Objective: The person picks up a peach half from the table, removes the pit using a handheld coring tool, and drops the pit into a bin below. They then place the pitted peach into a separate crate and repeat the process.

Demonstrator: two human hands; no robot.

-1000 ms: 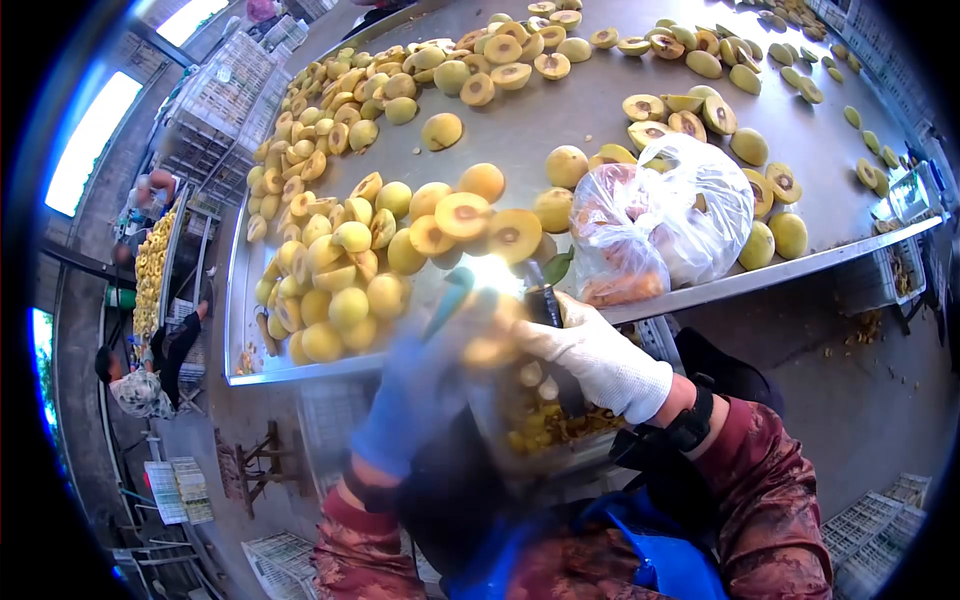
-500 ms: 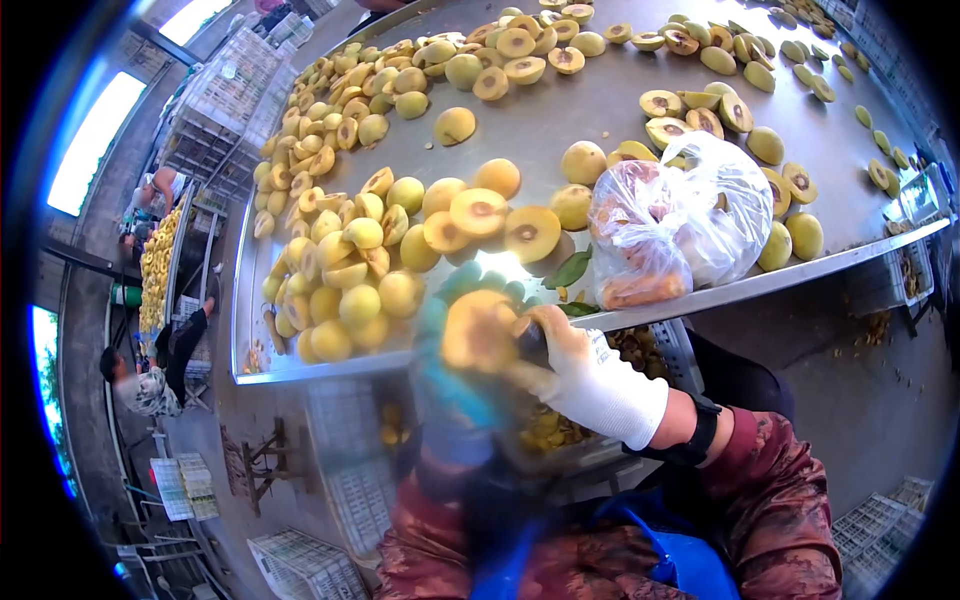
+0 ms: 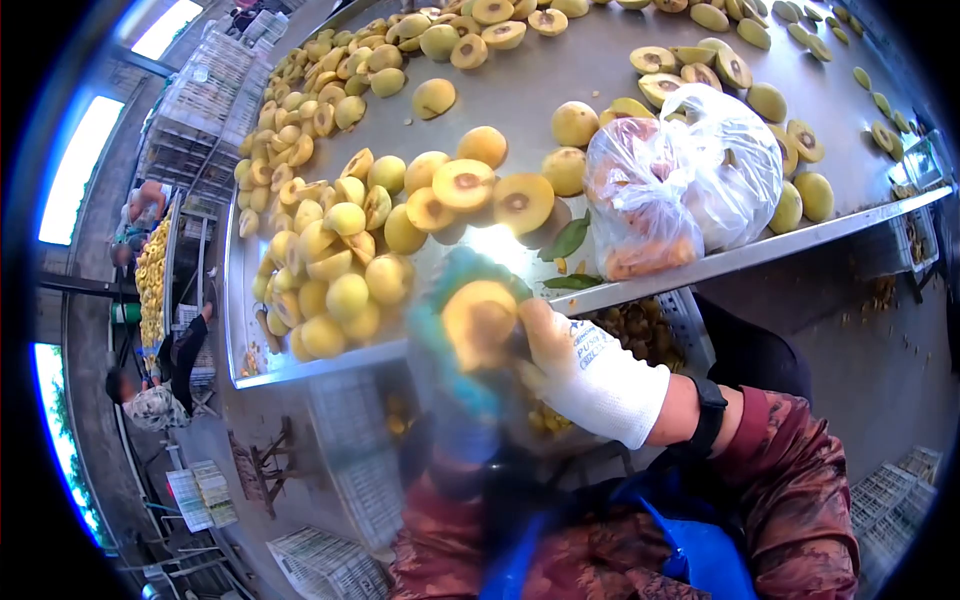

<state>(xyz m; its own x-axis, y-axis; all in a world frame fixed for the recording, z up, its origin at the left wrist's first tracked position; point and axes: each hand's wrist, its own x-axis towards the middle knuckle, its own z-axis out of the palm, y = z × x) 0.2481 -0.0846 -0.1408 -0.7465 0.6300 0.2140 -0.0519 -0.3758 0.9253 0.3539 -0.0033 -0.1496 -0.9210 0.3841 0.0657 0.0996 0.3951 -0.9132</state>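
Observation:
My left hand [image 3: 450, 290], in a teal glove and blurred by motion, grips a halved yellow peach [image 3: 478, 322] with its cut face up. My right hand [image 3: 590, 370], in a white glove with printing on it, has its fingers curled against the right edge of that fruit. A dark shape shows between its fingers and the peach, too blurred to name. Both hands are just in front of the metal table's [image 3: 640, 297] near edge. Beyond them lie cut peach halves [image 3: 464, 187] showing brown centres, and a heap of peaches [image 3: 335, 265] to the left.
A knotted clear plastic bag [image 3: 690, 190] with orange-brown contents stands at the table's edge, beside green leaves [image 3: 570, 240]. Below the edge is a crate [image 3: 640, 335] of fruit scraps. White crates [image 3: 330, 560] stand on the floor. Another person [image 3: 155, 395] is far left.
The view has shifted slightly, so the table's contents sit a little further left. The peach half is still in my left hand, its cut face now showing more plainly, with my right fingers beside it.

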